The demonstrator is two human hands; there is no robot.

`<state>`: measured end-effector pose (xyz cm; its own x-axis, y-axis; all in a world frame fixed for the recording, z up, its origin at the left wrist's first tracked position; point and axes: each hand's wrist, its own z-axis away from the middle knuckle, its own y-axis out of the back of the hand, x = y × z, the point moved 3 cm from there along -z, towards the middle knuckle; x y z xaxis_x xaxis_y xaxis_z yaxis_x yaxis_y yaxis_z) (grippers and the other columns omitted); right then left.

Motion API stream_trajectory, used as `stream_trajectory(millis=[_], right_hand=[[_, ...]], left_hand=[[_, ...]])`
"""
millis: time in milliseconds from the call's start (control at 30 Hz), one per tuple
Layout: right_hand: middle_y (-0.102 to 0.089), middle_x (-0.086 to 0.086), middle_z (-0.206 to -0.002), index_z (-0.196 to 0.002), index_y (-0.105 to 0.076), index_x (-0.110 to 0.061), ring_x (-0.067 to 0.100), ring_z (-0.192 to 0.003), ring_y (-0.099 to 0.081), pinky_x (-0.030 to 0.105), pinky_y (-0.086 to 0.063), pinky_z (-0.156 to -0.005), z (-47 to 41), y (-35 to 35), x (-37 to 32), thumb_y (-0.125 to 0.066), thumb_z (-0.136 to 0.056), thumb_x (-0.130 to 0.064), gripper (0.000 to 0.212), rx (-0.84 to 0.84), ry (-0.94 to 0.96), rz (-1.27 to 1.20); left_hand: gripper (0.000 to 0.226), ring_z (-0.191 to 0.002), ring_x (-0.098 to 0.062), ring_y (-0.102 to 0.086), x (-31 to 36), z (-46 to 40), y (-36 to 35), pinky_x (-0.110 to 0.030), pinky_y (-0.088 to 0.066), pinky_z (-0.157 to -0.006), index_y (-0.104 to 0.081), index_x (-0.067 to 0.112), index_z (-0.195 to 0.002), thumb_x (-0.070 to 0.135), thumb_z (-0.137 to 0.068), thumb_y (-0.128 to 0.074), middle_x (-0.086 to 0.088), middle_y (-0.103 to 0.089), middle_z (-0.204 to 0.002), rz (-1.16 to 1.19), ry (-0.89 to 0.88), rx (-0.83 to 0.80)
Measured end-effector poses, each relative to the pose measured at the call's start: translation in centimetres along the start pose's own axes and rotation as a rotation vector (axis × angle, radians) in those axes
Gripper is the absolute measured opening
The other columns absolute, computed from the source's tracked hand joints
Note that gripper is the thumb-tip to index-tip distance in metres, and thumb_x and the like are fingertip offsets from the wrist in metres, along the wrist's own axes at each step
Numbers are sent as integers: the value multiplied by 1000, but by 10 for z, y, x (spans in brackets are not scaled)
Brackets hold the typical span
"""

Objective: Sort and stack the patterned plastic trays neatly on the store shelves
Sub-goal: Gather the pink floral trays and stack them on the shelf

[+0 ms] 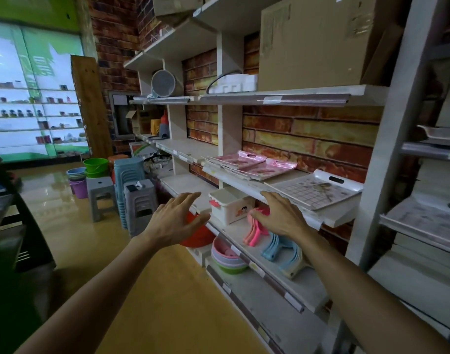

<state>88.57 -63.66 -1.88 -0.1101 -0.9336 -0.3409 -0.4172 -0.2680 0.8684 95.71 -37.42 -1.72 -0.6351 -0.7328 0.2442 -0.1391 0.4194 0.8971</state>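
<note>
Both hands are reaching toward the shelf, left hand (176, 221) and right hand (282, 217), fingers spread and holding nothing; the glossy pink patterned plastic trays (254, 166) are lying fanned at twelve o'clock, the white grid-patterned tray (318, 191) at two o'clock, likely awaiting squaring up.

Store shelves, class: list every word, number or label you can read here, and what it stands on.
None can be read.
Price tags on the shelf edge: too blurred.
Cardboard box: faint print, unreadable.
White storage box: a picture, no legible words.
</note>
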Motion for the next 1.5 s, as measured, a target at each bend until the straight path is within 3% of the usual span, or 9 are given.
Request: stream_trajectory(millis=[100,233,367,600,833,1033,1133,1400,1500], right_hand=[[-41,1,-151,-146,-35,-24,28,-131,-45,45,-41,-104,-63,-27,12,-53,-85,-59,72,6,-25,-1],[-48,2,-144,-141,-40,-25,28,-123,-52,41,-44,-93,-145,-57,24,-51,-87,-56,63,44,-85,-50],[-50,3,-143,-140,-43,-22,28,-124,-52,43,-46,-98,-225,-73,35,-53,-89,-53,60,75,-123,-73],[-62,2,-127,-121,-55,-19,23,-114,-57,39,-50,-92,-333,-103,62,-54,-91,-46,41,118,-209,-118],[-66,5,-113,-125,-53,-14,22,-97,-61,36,-52,-86,-428,-149,102,-59,-89,-41,46,133,-340,-234],[-71,8,-104,-102,-61,-15,27,-89,-68,36,-55,-81,-527,-185,136,-58,-89,-32,21,200,-440,-313],[-67,10,-104,-104,-60,-12,31,-85,-66,38,-56,-77,-570,-199,151,-56,-91,-29,22,199,-507,-298],[-65,25,-115,-115,-60,2,36,-104,-62,31,-48,-76,-642,-240,190,-54,-94,-29,37,93,-712,-170],[-66,23,-112,-131,-51,-4,31,-85,-66,26,-54,-61,-653,-250,195,-52,-93,-21,42,49,-769,-173]], left_hand=[[80,-138,-29,-41,-35,-55,-15,-59,-36,-109,-22,38,-149,78,-82,-32,-3,-33,-156,29,-11,-7],[70,-133,-28,-46,-80,-134,-26,-56,-43,-105,-24,35,-149,67,-89,-42,-4,-36,-154,65,-66,19],[65,-126,-22,-53,-117,-213,-33,-54,-48,-100,-26,35,-147,61,-91,-45,-1,-45,-147,100,-118,44],[60,-123,-20,-54,-159,-322,-60,-49,-51,-96,-30,33,-144,57,-92,-47,-2,-50,-141,135,-191,87],[55,-119,-18,-55,-183,-411,-110,-44,-50,-98,-38,25,-144,45,-94,-52,-2,-53,-138,194,-339,88],[52,-123,-19,-54,-203,-509,-156,-37,-48,-102,-41,22,-144,36,-96,-54,-2,-53,-141,122,-513,61],[48,-121,-20,-56,-210,-565,-177,-35,-50,-100,-46,18,-140,33,-96,-56,-4,-55,-139,107,-601,24],[44,-117,-20,-58,-229,-669,-251,-34,-50,-99,-51,22,-135,31,-93,-60,-2,-60,-132,92,-750,-39],[37,-113,-18,-61,-232,-685,-271,-33,-50,-98,-56,22,-129,34,-95,-56,0,-64,-126,52,-844,-71]])
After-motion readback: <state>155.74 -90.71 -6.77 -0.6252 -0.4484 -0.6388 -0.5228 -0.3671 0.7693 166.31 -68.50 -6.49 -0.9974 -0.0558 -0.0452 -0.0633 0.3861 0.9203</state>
